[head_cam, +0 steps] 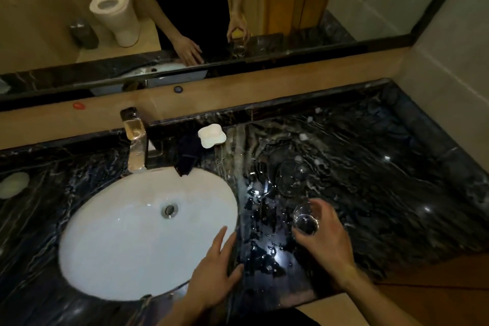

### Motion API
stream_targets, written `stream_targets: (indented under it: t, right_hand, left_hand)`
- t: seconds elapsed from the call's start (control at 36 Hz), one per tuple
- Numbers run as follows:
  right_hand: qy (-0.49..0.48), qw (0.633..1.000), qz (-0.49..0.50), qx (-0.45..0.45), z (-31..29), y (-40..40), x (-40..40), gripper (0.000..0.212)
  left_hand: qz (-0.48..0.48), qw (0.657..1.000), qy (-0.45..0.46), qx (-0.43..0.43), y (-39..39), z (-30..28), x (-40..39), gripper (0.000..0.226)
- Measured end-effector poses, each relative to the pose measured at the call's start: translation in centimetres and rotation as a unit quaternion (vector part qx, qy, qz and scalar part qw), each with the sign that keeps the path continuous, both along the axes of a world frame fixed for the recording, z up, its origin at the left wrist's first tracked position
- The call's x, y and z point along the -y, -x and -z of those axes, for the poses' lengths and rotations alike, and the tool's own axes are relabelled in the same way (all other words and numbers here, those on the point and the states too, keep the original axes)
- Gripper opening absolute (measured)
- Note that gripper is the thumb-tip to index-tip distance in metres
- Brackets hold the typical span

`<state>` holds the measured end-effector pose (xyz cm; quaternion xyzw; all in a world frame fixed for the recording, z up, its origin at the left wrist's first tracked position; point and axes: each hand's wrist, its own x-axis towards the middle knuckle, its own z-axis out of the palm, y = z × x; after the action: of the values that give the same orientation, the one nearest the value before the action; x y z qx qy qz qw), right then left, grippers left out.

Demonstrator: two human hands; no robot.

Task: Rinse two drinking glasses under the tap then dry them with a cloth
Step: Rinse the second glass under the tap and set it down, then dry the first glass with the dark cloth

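Water drops shine on the black marble counter (pixel 357 167) just right of the white oval sink (pixel 127 241). On the near right, the right hand (pixel 324 235) grasps a clear drinking glass (pixel 305 221) from the side, fingers curled around its wall; the glass is upright and close over the counter, but I cannot tell if its base touches the stone. The second glass (pixel 289 177) is hard to see; it stands farther back on the counter, apart from the first one. The left hand (pixel 214 275) lies flat and open, holding nothing, on the near right rim of the sink. A dark cloth (pixel 188 153) lies at the far edge of the sink, just right of the tap (pixel 136 140), and a white soap dish (pixel 211 136) sits touching the cloth on its far right.
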<state>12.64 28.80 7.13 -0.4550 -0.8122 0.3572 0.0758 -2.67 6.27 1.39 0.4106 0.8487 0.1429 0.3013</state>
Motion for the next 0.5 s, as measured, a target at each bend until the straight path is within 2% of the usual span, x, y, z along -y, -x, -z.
stream_targets:
  t: [0.14, 0.36, 0.5]
  right_hand:
    - [-0.008, 1.0, -0.011, 0.015, 0.2, -2.1, -2.5, 0.083]
    - [0.028, 0.999, -0.014, 0.017, 0.1, -3.3, -5.1, 0.081]
    - [0.051, 0.997, -0.033, 0.045, -0.2, -3.2, -5.7, 0.085]
  left_hand:
    - [-0.017, 0.998, 0.036, -0.04, -1.5, 0.1, -1.1, 0.081]
    - [-0.047, 0.997, 0.054, -0.033, -1.8, 0.1, -1.1, 0.082]
    - [-0.062, 0.997, 0.051, -0.008, -1.1, 0.3, -1.4, 0.073]
